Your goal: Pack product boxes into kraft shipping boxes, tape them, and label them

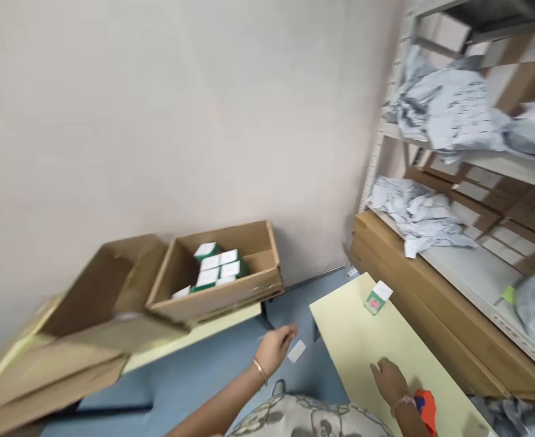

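Observation:
My left hand [275, 351], with a bracelet at the wrist, hangs above the blue floor between two tables. Its fingers are curled together, slightly blurred at the tips, and no object shows in them. Just past it, a small white card [297, 351] appears to lie on the floor. Over the pale yellow table [344, 328] is my right hand [390, 382], loosely bent with thumb and fingers apart, holding nothing visible. Beside its wrist lies an orange-red and blue item [426, 411], partly hidden. A small green and white box [377, 298] rests near the table's far end.
An open carton [231, 294] holds several green and white boxes [209, 277] on another table at left. Next to it stands another open carton [107, 285] with spread flaps. Metal shelving [486, 267] with cartons and grey-white bags [458, 109] borders the right side.

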Demonstrator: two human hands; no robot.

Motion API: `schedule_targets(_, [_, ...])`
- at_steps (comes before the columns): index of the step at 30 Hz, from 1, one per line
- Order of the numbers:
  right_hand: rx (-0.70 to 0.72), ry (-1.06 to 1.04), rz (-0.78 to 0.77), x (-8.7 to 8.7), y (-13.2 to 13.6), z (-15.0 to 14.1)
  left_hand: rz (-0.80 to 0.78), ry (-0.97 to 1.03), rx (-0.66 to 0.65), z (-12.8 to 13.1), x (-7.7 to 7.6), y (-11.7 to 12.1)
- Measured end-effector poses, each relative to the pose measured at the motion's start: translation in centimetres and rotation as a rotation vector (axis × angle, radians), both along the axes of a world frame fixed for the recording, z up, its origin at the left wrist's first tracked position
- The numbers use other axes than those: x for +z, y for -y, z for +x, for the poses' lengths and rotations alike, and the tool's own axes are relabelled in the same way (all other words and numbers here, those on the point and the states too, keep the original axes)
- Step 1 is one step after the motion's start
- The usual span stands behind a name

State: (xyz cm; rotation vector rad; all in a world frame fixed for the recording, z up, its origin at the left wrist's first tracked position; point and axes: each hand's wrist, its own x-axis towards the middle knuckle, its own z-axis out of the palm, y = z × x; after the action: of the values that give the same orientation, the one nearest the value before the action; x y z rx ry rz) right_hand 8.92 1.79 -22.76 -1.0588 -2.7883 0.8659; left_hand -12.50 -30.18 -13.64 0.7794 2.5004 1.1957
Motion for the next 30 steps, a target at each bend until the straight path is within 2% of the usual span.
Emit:
schedule_targets(2, [0.200, -0.191, -0.145, 2.9, 3.1, -5.2, 0.058, -0.007, 0.158, -0.6, 1.2, 3.7])
schedule_targets(4, [0.287, -0.349, -0.284, 5.5, 7.4, -10.2, 0.136, 0.013, 0.343, -1.1, 2.1, 8.4])
schedule_targets(7, [0.414, -0.439, -0.453, 8.9, 15.3, -16.4, 0.292, 0.045, 0.610, -1.1, 3.2, 17.0])
schedule_targets(10, [0.565, -0.486, -0.521, 11.3, 24.3, -20.4, 0.400, 0.019, 0.840, 0.3, 4.4, 26.7])
schedule_targets(13, [0.723, -0.517, -0.530, 12.3, 34.2, -22.9, 0.386, -0.056, 0.998, 3.2, 5.3, 37.0])
schedule_targets(17, [0.918, -0.493, -0.527, 11.6, 48.7, -24.9, 0.279, -0.148, 1.183, 9.4, 4.7, 50.0])
schedule_targets(20, [1.096, -0.481, -0.471, 10.7, 58.9, -25.6, 0.228, -0.132, 1.300, 14.8, 3.2, 57.3])
schedule_targets(23, [1.256, -0.440, -0.321, 9.7, 67.0, -26.2, 0.230, -0.051, 1.288, 18.8, 1.7, 61.9])
schedule_targets(25, [1.328, -0.388, -0.205, 8.8, 71.3, -26.9, 0.233, 0.008, 1.256, 19.9, 1.0, 64.0])
schedule_targets(27, [1.358, -0.312, -0.074, 7.5, 74.8, -28.1, 0.224, 0.054, 1.222, 19.8, 0.5, 65.9])
schedule_targets(30, [1.343, -0.136, 0.168, 4.7, 79.5, -30.7, 0.218, 0.097, 1.163, 17.7, -0.3, 68.7])
